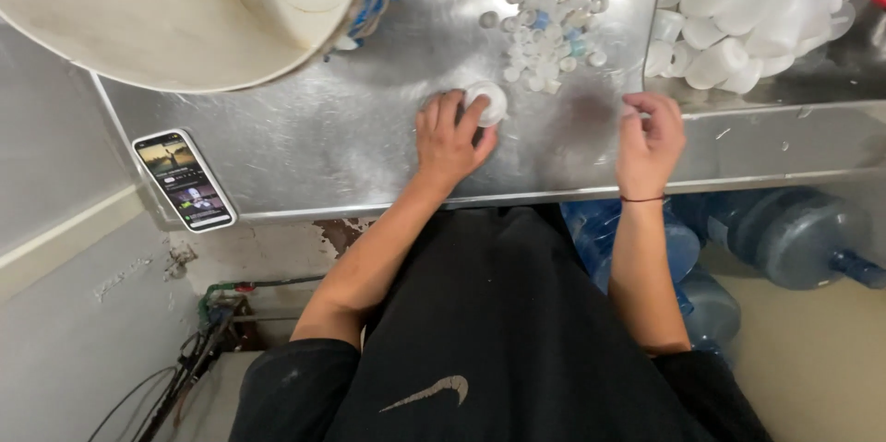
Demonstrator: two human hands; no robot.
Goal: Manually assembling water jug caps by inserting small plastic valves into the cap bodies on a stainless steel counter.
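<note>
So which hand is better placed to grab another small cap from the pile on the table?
Right, probably. The left hand is busy pressing the white cap, while the right hand rests curled beside the pile; whether it holds anything is unclear.

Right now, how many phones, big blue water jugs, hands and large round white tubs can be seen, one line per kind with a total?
Black smartphone with lit screen: 1
Big blue translucent plastic water jugs under the table: 3 visible
Bare hands, left hand on a white round plastic cap, right hand: 2
Large round white tub: 1
Total: 7
</note>
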